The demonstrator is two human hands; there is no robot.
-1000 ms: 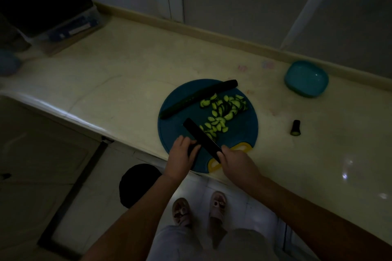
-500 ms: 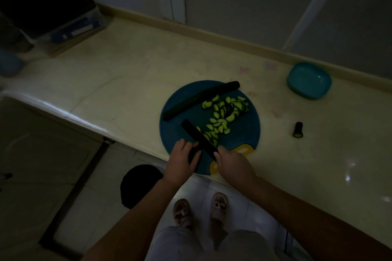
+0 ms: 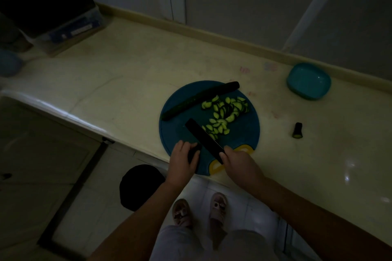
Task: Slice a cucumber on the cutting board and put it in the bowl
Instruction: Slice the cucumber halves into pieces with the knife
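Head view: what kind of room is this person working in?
Most likely a home kitchen, dimly lit: a pale counter along the wall, a round blue cutting board with cucumber slices on it, a teal bowl nearby, and a tiled floor below.

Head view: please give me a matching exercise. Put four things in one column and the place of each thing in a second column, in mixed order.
Things:
1. bowl
2. cucumber stub
3. long cucumber piece
4. knife

Places:
a. gripped by the right hand
b. lying along the far edge of the cutting board
c. on the counter, close to the board's right side
d. on the counter, beside the back ledge

Pairs: 1-d, 2-c, 3-b, 4-a
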